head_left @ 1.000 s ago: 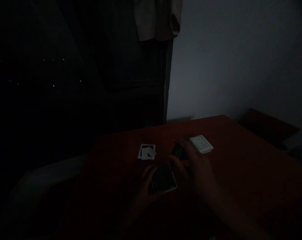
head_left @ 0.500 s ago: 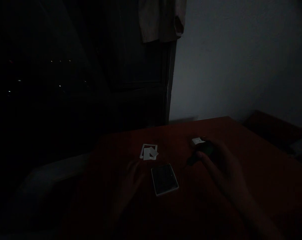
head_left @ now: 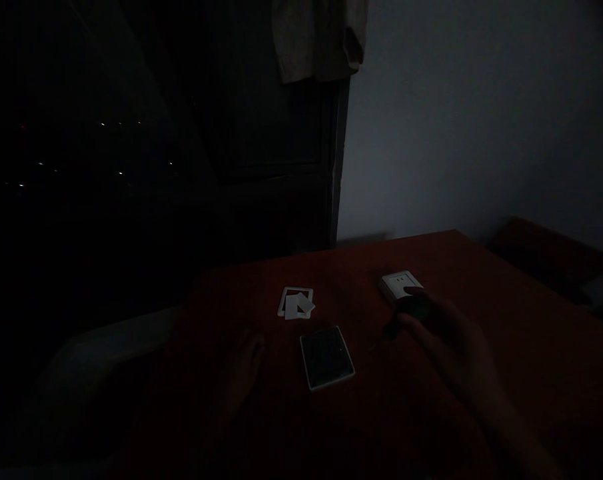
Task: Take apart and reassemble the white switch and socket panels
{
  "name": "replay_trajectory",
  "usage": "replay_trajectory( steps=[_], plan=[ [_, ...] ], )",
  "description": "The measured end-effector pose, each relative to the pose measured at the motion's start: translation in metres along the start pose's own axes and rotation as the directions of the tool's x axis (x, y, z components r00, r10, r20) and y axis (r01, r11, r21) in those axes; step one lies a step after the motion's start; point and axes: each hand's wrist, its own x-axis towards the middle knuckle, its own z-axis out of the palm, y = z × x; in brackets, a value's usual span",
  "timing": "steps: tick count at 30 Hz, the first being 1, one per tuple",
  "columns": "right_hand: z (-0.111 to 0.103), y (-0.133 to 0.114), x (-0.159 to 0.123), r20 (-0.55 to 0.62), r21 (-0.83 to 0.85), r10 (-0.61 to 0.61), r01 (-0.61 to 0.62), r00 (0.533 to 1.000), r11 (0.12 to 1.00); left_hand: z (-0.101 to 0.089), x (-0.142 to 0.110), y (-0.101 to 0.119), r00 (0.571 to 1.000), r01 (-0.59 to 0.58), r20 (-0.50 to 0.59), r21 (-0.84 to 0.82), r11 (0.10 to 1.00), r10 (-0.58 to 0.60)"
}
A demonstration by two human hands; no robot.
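Right hand [head_left: 457, 347] round a dark green, slim-shafted tool [head_left: 415, 307], left hand [head_left: 245, 360] with grip too dim to tell.

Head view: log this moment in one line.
right hand: grips green-handled tool; left hand: beside dark panel, apart; white socket: partly hidden behind right hand

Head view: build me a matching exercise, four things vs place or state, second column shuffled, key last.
1. Green-handled tool
2. Flat square item
3. White frame
4. Socket plate

A. Two loose white pieces lie over it
B. Partly hidden behind the right hand
C. In the right hand's fingers
D. Dark face, white rim

Pairs: 1-C, 2-D, 3-A, 4-B
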Motion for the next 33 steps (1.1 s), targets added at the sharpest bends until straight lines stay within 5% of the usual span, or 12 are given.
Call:
replay_trajectory(
  steps=[4, 14, 20, 24, 29, 33],
  plan=[
    [0.005, 0.006, 0.001, 0.026, 0.028, 0.013, -0.014, 1.000, 1.000, -0.002, -0.001, 0.009, 0.996, 0.072, 0.052, -0.106, 0.992, -0.067],
    [0.010, 0.009, -0.002, 0.067, 0.085, 0.022, -0.028, 0.997, 0.996, 0.006, -0.015, 0.009, 1.000, 0.027, 0.014, -0.148, 0.989, -0.025],
    [0.011, 0.005, -0.002, 0.132, 0.133, -0.001, -0.016, 0.991, 0.991, 0.022, -0.041, 0.010, 0.979, -0.115, 0.144, -0.205, 0.972, 0.146],
    [0.013, 0.002, -0.001, 0.141, 0.150, 0.041, -0.062, 0.989, 0.987, 0.029, -0.049, 0.004, 0.972, -0.161, 0.126, -0.271, 0.949, 0.200],
    [0.021, 0.011, -0.004, 0.164, 0.203, 0.069, -0.102, 0.984, 0.974, 0.040, -0.048, -0.001, 0.979, -0.147, 0.103, -0.253, 0.956, 0.178],
    [0.017, 0.019, -0.010, 0.137, 0.143, -0.003, -0.016, 0.991, 0.990, 0.048, -0.046, -0.004, 0.980, -0.166, 0.081, -0.158, 0.973, 0.181]
  ],
)
